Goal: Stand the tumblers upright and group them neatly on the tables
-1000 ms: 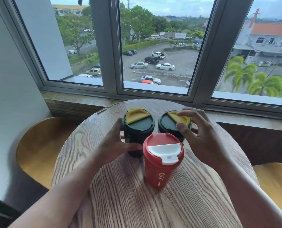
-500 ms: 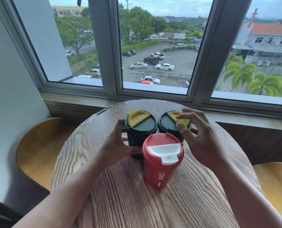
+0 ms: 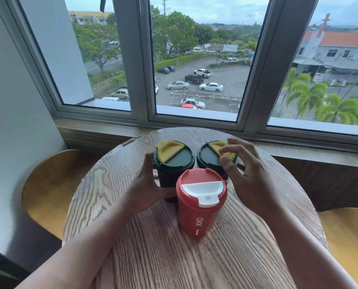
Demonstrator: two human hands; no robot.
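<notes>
The two dark green tumblers have closed up over the last second, the left green tumbler [image 3: 174,165] nudged in toward the right green tumbler [image 3: 214,158] so the gap between their lids is now just a sliver, and the red tumbler [image 3: 201,202] stands nearest the viewer, right in front of that gap. All three are upright on the round wooden table [image 3: 194,257], lids on, so by my read the standing-up work is done here and this is the tidying, squeezing the trio into a tight triangle. Now the hands: the left hand [image 3: 148,189] is wrapped around the near side of the left green tumbler, palm against the body, thumb reaching toward the red one, a snug partial curl and clearly gripping. The right hand [image 3: 248,174] is looser, fingers spread and arched, with fingertips [image 3: 224,152] resting on the yellow flap [image 3: 217,148] and rim of the right green tumbler's lid; it touches from above and the side rather than clamping, so I call it a light steadying contact. The red tumbler is gripped by neither hand. Two curved wooden seats [image 3: 46,190] flank the table by the window [image 3: 194,59].
</notes>
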